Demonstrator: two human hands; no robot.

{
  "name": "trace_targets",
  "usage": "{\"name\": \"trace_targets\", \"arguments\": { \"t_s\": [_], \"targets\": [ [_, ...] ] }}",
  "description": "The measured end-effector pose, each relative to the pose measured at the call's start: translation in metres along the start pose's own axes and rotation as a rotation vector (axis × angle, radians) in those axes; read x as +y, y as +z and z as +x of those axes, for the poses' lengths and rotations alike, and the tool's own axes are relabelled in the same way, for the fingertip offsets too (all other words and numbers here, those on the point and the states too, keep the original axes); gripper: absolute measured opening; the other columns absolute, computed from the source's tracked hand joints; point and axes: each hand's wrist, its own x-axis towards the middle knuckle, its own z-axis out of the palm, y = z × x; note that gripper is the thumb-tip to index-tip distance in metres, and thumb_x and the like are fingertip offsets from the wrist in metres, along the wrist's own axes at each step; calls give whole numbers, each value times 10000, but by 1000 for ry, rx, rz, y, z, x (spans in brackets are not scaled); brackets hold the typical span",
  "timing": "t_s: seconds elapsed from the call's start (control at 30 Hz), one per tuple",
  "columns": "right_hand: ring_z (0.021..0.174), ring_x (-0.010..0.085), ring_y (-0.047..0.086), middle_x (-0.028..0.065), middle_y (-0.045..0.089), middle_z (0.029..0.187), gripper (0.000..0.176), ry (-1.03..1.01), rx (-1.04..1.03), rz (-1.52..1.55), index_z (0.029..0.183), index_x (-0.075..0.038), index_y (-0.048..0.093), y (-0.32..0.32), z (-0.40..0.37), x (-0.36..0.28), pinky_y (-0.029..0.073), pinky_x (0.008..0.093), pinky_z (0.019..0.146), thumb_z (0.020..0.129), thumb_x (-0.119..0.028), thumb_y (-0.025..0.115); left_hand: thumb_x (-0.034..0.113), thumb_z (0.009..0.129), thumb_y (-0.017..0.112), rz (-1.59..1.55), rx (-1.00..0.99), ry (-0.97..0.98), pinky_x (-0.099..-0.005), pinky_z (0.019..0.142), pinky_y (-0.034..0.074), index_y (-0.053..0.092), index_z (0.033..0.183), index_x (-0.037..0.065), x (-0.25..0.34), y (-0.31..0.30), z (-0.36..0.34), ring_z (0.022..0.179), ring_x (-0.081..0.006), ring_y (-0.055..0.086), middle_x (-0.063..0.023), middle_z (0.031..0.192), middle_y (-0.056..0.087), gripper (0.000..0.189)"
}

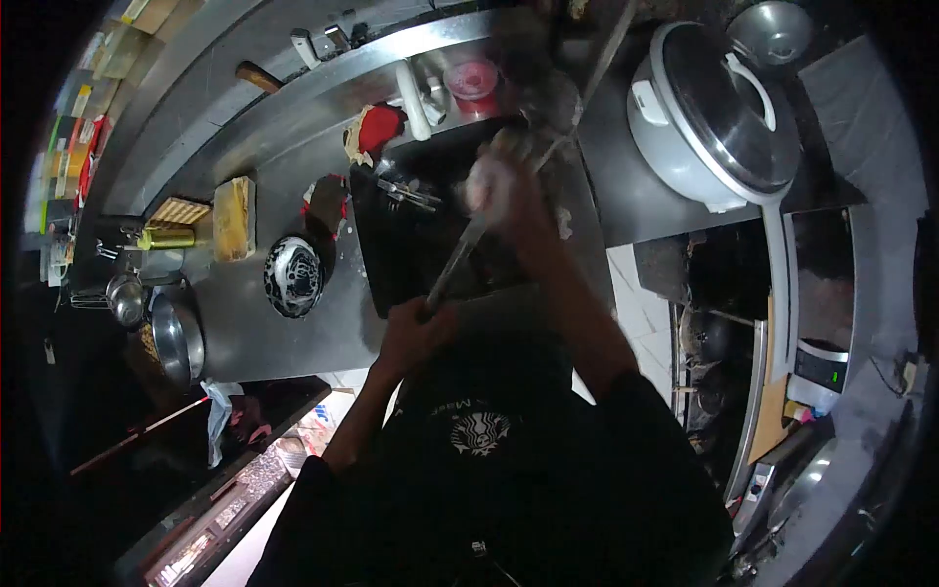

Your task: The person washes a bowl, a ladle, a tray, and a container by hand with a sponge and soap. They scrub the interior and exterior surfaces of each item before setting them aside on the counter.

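Scrubbing seems in hand: over the sink (391,269), the left hand (416,328) clamps the near end of the long metal blade (458,254); the right hand (494,186), blurred, seems closed round its middle. Rinsing next would call for the tap (416,98) behind the sink.

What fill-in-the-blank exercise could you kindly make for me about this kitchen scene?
The long metal tool is gripped at its lower end by the ____. The blurred right hand meets it over the dark ____. The big white pot is covered by a shiny ____.
Missing words: left hand; sink; lid.
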Motion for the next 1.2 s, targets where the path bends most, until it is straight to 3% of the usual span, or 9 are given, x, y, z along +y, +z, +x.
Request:
{"name": "trace_targets", "arguments": {
  "t_s": [0.13,0.3,0.43,0.5,0.6,0.87,1.0,1.1,1.2],
  "targets": [
    [718,126,556,2,565,790,219,208,-370,202,1069,-81,597,-8,-14,99,473,267,654,963,-264,541,307,896,621,-90,-26,221,-380,543,425,618,901,-1,-17,-9,15,594,-209,580,-112,690,601,308],
    [840,141,610,33,626,901,331,335,115,-228,1124,-78,610,36,-43,103,487,312,727,891,-310,650,258,954,520,-796,67,25,-387,541,399,577,948,13,-58,19,27,585,-263,534,-131,701,569,252],
    [867,199,639,76,657,940,366,413,142,-465,1151,-60,606,64,-43,63,494,361,754,844,-247,677,221,975,471,-141,72,422,-387,519,384,573,1004,21,-49,-4,29,545,-230,498,-112,666,561,227],
    [762,144,593,32,579,813,244,-80,-5,-1250,1072,-49,605,51,-14,61,475,287,682,893,-214,623,232,967,486,70,15,518,-399,506,387,573,1030,16,-33,-19,27,535,-255,517,-123,658,568,241],
    [541,115,468,-18,437,637,132,-408,11,-1021,952,-53,591,5,54,58,376,245,495,893,-170,604,293,935,548,160,-47,387,-411,496,398,576,1047,2,-41,-29,17,555,-318,573,-156,664,583,313],
    [460,68,381,-53,393,597,110,-148,247,-130,867,-107,561,68,26,24,253,251,406,860,-145,664,318,943,549,180,-27,153,-417,527,431,624,957,-6,-135,-2,-11,596,-312,617,-160,720,632,333],
    [530,72,437,-44,447,653,126,-99,219,-213,902,-106,573,103,3,52,312,257,465,867,-168,677,311,961,515,-111,215,447,-401,534,418,611,922,0,-105,13,9,584,-311,574,-131,635,554,328],
    [849,118,594,19,605,972,322,-207,-64,-525,1127,-108,602,118,-5,53,500,311,692,929,-362,603,232,963,488,-497,199,135,-392,531,405,607,931,27,-26,-26,30,573,-310,532,-113,594,477,240],
    [987,168,614,35,619,1106,445,-81,2,53,1221,-130,549,123,-11,32,518,377,838,957,-486,501,184,960,492,-362,268,133,-406,511,396,593,911,52,-19,-53,31,546,-308,509,-113,584,459,173]
  ]
}}
